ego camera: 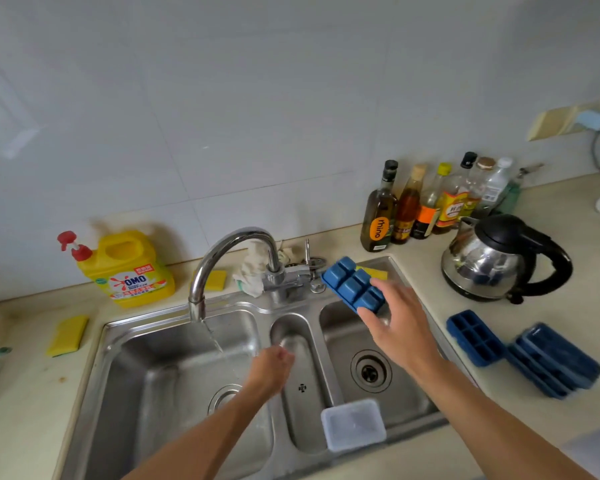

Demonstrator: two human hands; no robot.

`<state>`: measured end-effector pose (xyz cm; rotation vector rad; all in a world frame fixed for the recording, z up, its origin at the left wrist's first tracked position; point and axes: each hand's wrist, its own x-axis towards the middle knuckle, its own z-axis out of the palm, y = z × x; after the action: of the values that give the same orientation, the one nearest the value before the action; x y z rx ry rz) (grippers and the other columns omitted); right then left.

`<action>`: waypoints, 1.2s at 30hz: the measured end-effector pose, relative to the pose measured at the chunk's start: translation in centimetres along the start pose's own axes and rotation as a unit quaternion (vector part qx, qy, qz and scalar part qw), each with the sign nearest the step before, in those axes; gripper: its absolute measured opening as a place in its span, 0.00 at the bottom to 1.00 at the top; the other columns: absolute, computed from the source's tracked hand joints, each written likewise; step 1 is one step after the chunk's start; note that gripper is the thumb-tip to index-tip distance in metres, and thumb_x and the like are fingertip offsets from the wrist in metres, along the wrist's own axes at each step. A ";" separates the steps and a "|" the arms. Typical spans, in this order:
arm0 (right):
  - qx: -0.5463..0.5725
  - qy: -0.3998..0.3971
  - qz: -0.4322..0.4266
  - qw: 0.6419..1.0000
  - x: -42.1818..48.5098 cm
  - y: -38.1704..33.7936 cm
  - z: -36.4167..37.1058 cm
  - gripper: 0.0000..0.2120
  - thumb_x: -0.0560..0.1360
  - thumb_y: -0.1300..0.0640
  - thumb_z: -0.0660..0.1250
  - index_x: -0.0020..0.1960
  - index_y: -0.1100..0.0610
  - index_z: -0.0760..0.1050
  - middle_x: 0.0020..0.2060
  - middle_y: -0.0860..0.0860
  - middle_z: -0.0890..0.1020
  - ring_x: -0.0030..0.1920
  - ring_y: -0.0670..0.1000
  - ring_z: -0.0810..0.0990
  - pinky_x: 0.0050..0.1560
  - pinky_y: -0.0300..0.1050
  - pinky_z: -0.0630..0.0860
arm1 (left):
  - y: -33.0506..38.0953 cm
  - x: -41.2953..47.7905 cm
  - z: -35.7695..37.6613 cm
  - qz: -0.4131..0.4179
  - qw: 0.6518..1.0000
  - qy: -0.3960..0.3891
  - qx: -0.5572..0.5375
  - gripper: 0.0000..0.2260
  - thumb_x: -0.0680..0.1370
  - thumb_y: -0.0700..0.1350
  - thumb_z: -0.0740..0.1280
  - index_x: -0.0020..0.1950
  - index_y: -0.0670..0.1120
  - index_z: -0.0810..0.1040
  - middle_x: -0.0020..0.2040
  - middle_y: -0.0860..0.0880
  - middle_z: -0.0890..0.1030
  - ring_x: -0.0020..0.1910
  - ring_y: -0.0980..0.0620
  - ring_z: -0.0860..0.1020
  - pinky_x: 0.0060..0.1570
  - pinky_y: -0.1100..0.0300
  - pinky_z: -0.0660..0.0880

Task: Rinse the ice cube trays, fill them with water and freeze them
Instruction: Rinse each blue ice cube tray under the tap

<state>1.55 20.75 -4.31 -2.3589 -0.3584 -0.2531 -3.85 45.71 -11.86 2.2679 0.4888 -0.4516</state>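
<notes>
Sink (174, 344): our landmark, double basin set in the bench (551, 341), tap (229, 258) running into the left basin.
Spare trays (520, 355): on the bench right of the sink, one open-side-up, others stacked, not yet rinsed we'd guess.
Held tray (352, 285): blue, bottom up, tilted over the sink's right basin.
Right hand (395, 327): fingers spread, thumb and fingertips pinching the tray's near end.
Left hand (272, 368): curled loosely, holding nothing, over the sink's divider beside the stream.
Handling: we reckon it's light and a bit bendy, slippery once wet, so grab both long edges when it's full.
</notes>
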 end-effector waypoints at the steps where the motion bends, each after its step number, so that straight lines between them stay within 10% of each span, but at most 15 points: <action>1: -0.027 -0.025 0.017 0.999 -0.9 1.9 0.0 0.24 0.77 0.50 0.71 0.72 0.54 0.71 0.64 0.48 0.77 0.65 0.47 0.71 0.64 0.42 0.68 | 0.8 -0.2 0.6 -0.004 1.000 0.006 -0.004 0.10 0.83 0.46 0.64 0.46 0.43 0.80 0.44 0.43 0.82 0.46 0.44 0.80 0.51 0.52 0.77; 6: -0.136 -0.187 0.083 0.969 -5.9 9.7 -0.7 0.27 0.80 0.46 0.67 0.75 0.54 0.68 0.69 0.49 0.75 0.70 0.49 0.69 0.72 0.45 0.67 | 3.5 -1.5 3.5 -0.009 0.999 0.034 -0.004 0.11 0.83 0.47 0.63 0.43 0.44 0.77 0.42 0.43 0.80 0.42 0.44 0.77 0.47 0.52 0.76; 13: -0.035 0.001 -0.026 0.999 -2.3 9.2 -3.6 0.24 0.76 0.48 0.71 0.69 0.55 0.73 0.62 0.49 0.77 0.64 0.50 0.72 0.63 0.46 0.73 | 6.3 -2.2 6.5 -0.043 0.998 0.038 -0.010 0.10 0.83 0.50 0.63 0.51 0.46 0.81 0.48 0.43 0.84 0.47 0.44 0.81 0.47 0.56 0.74; 19: -0.099 -0.122 -0.007 0.988 -5.4 13.2 -1.8 0.24 0.79 0.46 0.66 0.72 0.54 0.71 0.64 0.48 0.76 0.66 0.50 0.71 0.68 0.47 0.72 | 7.8 -0.6 7.4 -0.008 0.999 0.041 0.007 0.09 0.83 0.47 0.64 0.48 0.47 0.81 0.42 0.47 0.83 0.37 0.55 0.77 0.38 0.62 0.74; 26: -0.084 -0.093 0.010 0.992 -4.1 13.6 -0.9 0.26 0.79 0.45 0.65 0.74 0.53 0.69 0.66 0.48 0.74 0.67 0.48 0.70 0.69 0.45 0.72 | 8.2 2.5 7.8 -0.003 0.999 0.035 0.006 0.08 0.82 0.46 0.66 0.57 0.45 0.82 0.50 0.46 0.84 0.51 0.47 0.82 0.56 0.55 0.78; 36: -0.025 -0.191 0.091 0.977 -2.0 13.9 0.0 0.28 0.79 0.42 0.61 0.76 0.48 0.65 0.67 0.44 0.71 0.66 0.42 0.70 0.65 0.43 0.74 | 9.3 5.5 9.3 0.031 0.998 -0.020 -0.055 0.14 0.82 0.41 0.67 0.68 0.45 0.75 0.57 0.49 0.82 0.50 0.53 0.81 0.44 0.64 0.79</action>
<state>4.21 10.63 -13.73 -2.4663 -0.3156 0.2856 3.74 34.00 -14.85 2.1571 0.4120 -0.4280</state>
